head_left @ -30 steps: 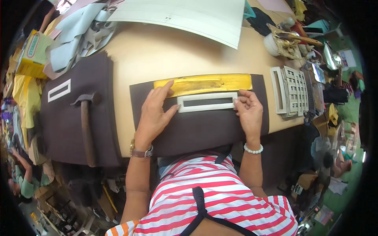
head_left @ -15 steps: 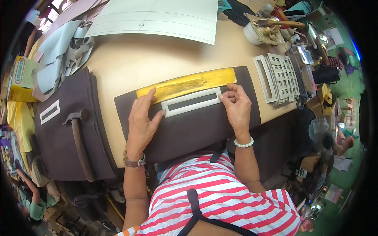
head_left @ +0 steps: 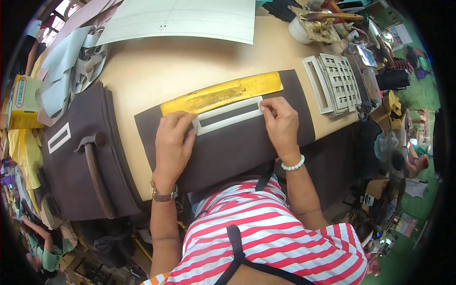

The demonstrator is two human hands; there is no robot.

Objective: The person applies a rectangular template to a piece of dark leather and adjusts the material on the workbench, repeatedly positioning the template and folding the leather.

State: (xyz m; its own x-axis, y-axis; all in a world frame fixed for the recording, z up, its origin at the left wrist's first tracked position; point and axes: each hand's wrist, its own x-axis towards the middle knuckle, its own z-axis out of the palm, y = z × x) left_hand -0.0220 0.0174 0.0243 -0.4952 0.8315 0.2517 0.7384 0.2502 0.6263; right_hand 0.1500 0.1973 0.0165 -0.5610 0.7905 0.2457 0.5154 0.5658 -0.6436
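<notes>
A white rectangular frame (head_left: 231,124) with a long slot lies on a dark brown sheet (head_left: 228,154) in front of me. Along the sheet's far edge runs a yellow strip (head_left: 223,93) with dark smudges, just beyond the frame. My left hand (head_left: 175,140) has its thumb and fingertips closed on the frame's left end. At the right end, my right hand (head_left: 281,124) pinches the frame between thumb and forefinger. Through the slot the brown sheet shows.
To the left, a hammer (head_left: 97,173) and a small white frame (head_left: 59,138) rest on stacked brown sheets (head_left: 71,185). On the right lie several pale slotted frames (head_left: 338,85); behind them stands a white pot (head_left: 300,32). A large white sheet (head_left: 185,21) covers the table's far side.
My left fingers, spread apart before, have drawn together at the frame's left end. My right hand's fingers have closed more tightly at the other end. The whole view has shifted slightly.
</notes>
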